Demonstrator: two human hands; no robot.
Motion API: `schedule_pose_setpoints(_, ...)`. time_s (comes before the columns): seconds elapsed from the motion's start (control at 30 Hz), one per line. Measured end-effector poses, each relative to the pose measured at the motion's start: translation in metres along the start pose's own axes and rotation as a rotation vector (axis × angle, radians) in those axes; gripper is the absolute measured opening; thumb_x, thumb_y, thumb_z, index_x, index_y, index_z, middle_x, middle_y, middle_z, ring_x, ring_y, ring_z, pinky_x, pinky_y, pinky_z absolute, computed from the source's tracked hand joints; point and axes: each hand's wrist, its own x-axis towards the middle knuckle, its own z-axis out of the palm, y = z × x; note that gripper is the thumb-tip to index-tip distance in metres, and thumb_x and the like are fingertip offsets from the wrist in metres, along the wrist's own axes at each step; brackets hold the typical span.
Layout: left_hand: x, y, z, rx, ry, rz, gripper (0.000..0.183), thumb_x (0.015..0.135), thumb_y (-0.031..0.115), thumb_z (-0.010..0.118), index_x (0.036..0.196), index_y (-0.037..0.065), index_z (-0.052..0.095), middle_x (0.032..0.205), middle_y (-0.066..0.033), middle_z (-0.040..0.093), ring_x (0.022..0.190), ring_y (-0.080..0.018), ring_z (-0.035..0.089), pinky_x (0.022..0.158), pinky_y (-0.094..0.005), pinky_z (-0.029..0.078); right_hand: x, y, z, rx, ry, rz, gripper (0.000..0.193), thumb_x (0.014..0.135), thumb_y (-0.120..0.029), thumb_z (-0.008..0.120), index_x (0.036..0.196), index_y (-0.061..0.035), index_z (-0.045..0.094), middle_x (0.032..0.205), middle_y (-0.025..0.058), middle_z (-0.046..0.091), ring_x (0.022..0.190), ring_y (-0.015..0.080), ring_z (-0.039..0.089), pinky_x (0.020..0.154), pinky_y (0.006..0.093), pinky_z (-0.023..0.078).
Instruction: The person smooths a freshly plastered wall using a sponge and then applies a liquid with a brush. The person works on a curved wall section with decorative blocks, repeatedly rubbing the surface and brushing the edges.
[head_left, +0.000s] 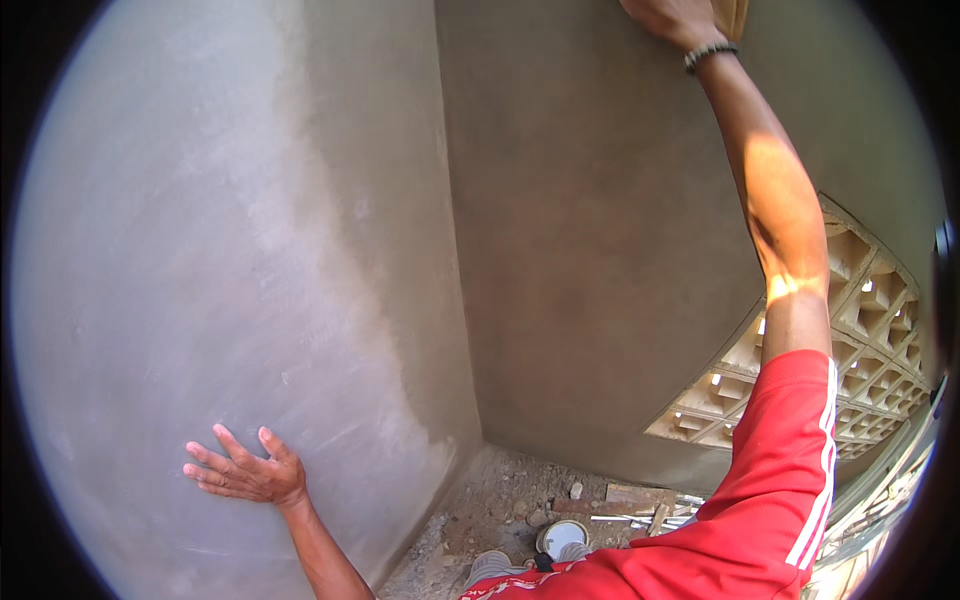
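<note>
1. Partly cropped, the wooden piece (738, 16) sits at the frame's upper right, just beside the right hand (676, 18); its fingers run past the top edge, so I cannot tell their grip.
2. Lower left, the left hand (262, 478) has fingers spread, against or near the grey wall (190, 260).

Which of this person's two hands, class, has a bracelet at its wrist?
The right hand, raised at the picture's top edge: a dark bracelet circles its wrist. The left hand, lower down and spread open, has none.
</note>
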Motion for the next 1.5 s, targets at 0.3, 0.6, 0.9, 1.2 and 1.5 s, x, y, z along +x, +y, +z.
schedule_pose_setpoints(0.3, 0.002, -0.015, -0.003, 0.027, -0.007, 0.044, 0.051, 0.103, 0.042, 0.041, 0.143, 0.010, 0.048, 0.157, -0.0172, 0.032, 0.149, -0.0382, 0.019, 0.119, -0.0530, 0.017, -0.237, -0.102, 0.047, 0.265, -0.238, -0.466, 0.067, 0.087, -0.021, 0.054, 0.151, -0.0235, 0.037, 0.163, 0.0055, 0.021, 0.151, 0.0332, 0.012, 0.120, 0.0569, 0.012)
schedule_pose_setpoints(0.6, 0.003, 0.129, -0.043, -1.282, -0.445, 0.054, 0.069, 0.101, 0.042, 0.045, 0.153, 0.002, 0.024, 0.161, -0.0268, 0.008, 0.149, -0.0450, 0.007, 0.117, -0.0596, 0.010, -0.276, 0.068, -0.007, -0.019, -0.298, -0.213, 0.064, 0.087, -0.022, 0.060, 0.149, -0.0258, 0.044, 0.163, 0.0037, 0.023, 0.152, 0.0301, 0.010, 0.120, 0.0528, -0.001)
schedule_pose_setpoints(0.9, 0.125, 0.371, 0.058, -1.383, -0.271, 0.110, 0.072, 0.102, 0.048, 0.038, 0.157, 0.007, 0.015, 0.162, -0.0232, 0.005, 0.150, -0.0437, 0.003, 0.118, -0.0569, 0.004, -0.309, -0.009, 0.027, 0.032, -0.180, -0.179, 0.071, 0.085, -0.019, 0.055, 0.152, -0.0309, 0.036, 0.164, 0.0004, 0.020, 0.152, 0.0325, 0.008, 0.120, 0.0569, 0.001)
schedule_pose_setpoints(1.2, 0.144, 0.441, 0.102, -1.282, -0.058, -0.089, 0.074, 0.101, 0.059, 0.025, 0.158, 0.013, 0.012, 0.165, -0.0145, 0.006, 0.151, -0.0379, 0.002, 0.119, -0.0565, 0.003, -0.739, -0.109, -0.222, 0.789, -1.422, 0.352, 0.067, 0.093, -0.032, 0.058, 0.153, -0.0201, 0.030, 0.154, 0.0187, 0.034, 0.136, 0.0441, 0.037, 0.109, 0.0602, 0.030)
schedule_pose_setpoints(1.5, 0.130, 0.493, -0.005, -1.275, 0.041, 0.484, 0.077, 0.099, 0.059, 0.030, 0.159, 0.016, 0.008, 0.165, -0.0098, 0.004, 0.152, -0.0320, 0.002, 0.121, -0.0544, -0.002, -0.861, -0.103, -0.442, 0.140, -1.599, 1.615, 0.050, 0.096, -0.037, 0.052, 0.134, -0.0043, 0.053, 0.122, 0.0314, 0.059, 0.118, 0.0453, 0.056, 0.097, 0.0492, 0.046)
